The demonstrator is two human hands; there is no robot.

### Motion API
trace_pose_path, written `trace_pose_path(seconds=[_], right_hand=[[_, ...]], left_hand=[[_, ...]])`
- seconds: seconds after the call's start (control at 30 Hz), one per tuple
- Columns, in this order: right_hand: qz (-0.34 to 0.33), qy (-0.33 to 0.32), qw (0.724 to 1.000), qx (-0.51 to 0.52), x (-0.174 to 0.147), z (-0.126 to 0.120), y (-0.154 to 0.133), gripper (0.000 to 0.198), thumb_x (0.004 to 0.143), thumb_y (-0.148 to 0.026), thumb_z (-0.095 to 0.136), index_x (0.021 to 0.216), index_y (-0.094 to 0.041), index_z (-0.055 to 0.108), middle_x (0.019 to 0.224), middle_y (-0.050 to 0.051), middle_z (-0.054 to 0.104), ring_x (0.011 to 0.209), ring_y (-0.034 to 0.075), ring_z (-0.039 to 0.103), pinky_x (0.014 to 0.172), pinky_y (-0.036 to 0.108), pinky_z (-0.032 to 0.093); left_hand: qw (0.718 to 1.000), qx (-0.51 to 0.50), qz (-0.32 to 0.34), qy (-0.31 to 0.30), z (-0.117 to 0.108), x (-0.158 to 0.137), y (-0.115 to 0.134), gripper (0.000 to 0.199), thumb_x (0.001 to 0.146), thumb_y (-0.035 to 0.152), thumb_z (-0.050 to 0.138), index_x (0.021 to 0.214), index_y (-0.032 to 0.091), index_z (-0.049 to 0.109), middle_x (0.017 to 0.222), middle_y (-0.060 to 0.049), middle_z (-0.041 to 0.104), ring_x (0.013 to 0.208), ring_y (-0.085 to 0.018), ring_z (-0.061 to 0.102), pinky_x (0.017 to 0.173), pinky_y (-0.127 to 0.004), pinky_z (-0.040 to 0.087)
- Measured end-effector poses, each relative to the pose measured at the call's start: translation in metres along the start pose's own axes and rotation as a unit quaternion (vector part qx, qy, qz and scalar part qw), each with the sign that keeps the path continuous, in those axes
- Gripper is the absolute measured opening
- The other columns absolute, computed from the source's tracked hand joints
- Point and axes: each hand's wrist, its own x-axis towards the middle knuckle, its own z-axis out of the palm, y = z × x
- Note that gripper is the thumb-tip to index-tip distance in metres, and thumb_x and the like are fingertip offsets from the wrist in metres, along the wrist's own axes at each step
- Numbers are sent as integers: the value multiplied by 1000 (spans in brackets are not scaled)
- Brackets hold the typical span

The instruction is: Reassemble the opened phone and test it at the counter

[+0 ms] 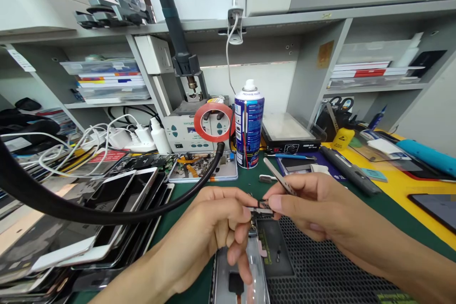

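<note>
My left hand (217, 228) is closed, thumb and forefinger pinching one end of a small dark and silver phone part (262, 211). At the part's other end, the fingertips of my right hand (317, 206) meet it. A pair of metal tweezers (276, 175) is also in my right hand, slanting up and to the left. Below both hands lies an opened phone housing (223, 273), its upper end partly hidden by my left hand. Beside it, on a black perforated mat (327, 266), is a dark flat tray (285, 266) with a tiny part on it.
A spray can (249, 126) stands ahead, beside a red tape roll (198, 123). A thick black hose (142, 218) arcs across the left. Stacked phones (117, 218) fill the left side. Beyond my hands are a parts tray (228, 171), a hot plate (290, 133) and a brush (267, 178).
</note>
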Motion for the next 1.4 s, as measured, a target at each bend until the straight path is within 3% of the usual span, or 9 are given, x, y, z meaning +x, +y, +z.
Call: trace_pose_path(seconds=[0.17, 0.4, 0.63, 0.77, 1.03, 1.2, 1.3, 1.4], right_hand=[[9, -9, 1000, 9, -1, 1, -2, 30, 87, -45, 72, 82, -16, 70, 50, -9, 33, 46, 5, 20, 43, 25, 12], [7, -17, 1000, -2, -2, 2, -4, 29, 88, -41, 70, 74, -15, 69, 50, -8, 38, 47, 6, 25, 45, 26, 15], [29, -29, 999, -6, -3, 2, -4, 35, 88, -47, 68, 74, -16, 70, 48, -9, 31, 46, 6, 21, 45, 28, 12], [12, -27, 999, -12, -2, 0, -2, 27, 88, -43, 70, 80, -17, 70, 50, -9, 32, 47, 7, 21, 45, 26, 14], [-41, 23, 976, -212, 0, 4, -2, 25, 92, -33, 61, 71, -18, 62, 62, -5, 42, 58, 9, 32, 50, 24, 25], [-42, 34, 965, -258, 1, -1, -2, 26, 92, -40, 60, 77, -19, 66, 66, -4, 45, 59, 10, 36, 50, 24, 27], [-4, 2, 950, -313, 2, -13, -4, 23, 89, -39, 62, 82, -19, 71, 61, -5, 43, 53, 10, 34, 46, 24, 25], [62, -83, 916, -387, 3, -22, -3, 20, 88, -37, 63, 84, -20, 73, 57, -5, 46, 49, 10, 35, 43, 24, 24]], left_hand=[[999, 36, -9, -6, 3, -2, 1, 12, 78, 16, 60, 86, 14, 69, 51, 3, 54, 39, -8, 45, 47, -30, 56], [979, 197, 34, 24, 7, -4, -2, 24, 90, 36, 63, 82, 14, 69, 53, 1, 58, 42, -9, 53, 48, -21, 46], [971, 227, 61, 41, 6, -3, -4, 23, 91, 33, 61, 77, 17, 67, 52, 2, 57, 44, -9, 52, 49, -21, 45], [968, 236, 71, 44, 5, -4, -3, 21, 91, 30, 61, 76, 17, 68, 52, 2, 58, 46, -9, 53, 48, -18, 44], [952, 298, 68, 36, 8, -6, -4, 21, 91, 32, 63, 76, 17, 67, 60, 2, 59, 53, -9, 53, 51, -18, 45], [945, 308, 94, 58, 4, -3, -3, 18, 89, 29, 64, 74, 18, 68, 59, 3, 60, 53, -9, 54, 51, -19, 46], [941, 311, 109, 80, -2, 0, 0, 18, 87, 27, 65, 72, 19, 68, 59, 2, 61, 53, -10, 57, 52, -20, 49], [938, 312, 123, 92, -7, 2, 5, 19, 86, 28, 65, 70, 18, 68, 60, 1, 62, 52, -11, 57, 50, -20, 48]])
